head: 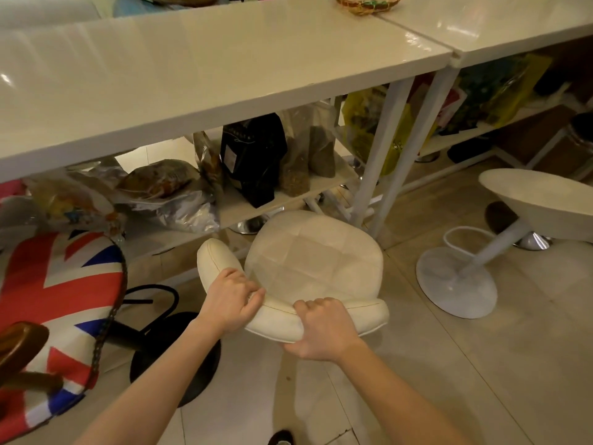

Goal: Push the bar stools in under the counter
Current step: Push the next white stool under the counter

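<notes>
Just before the white table [199, 75], the cream stool [316, 258] stands with its seat near the table edge; my left hand [229, 301] and right hand [324, 329] both grip its curved backrest [276, 319].

A: Desk [192, 75] top: glossy white, smooth, throws glare. Cream bar stool [316, 261]: quilted, stitched, leather-look padding.

B: Flag stool [54, 303]: printed cloth seat, matt. Round white stool [542, 203]: hard matt shell, painted pedestal. Floor [481, 364]: pale tiles, slight sheen. Black bag [253, 155] on shelf: glossy.
</notes>
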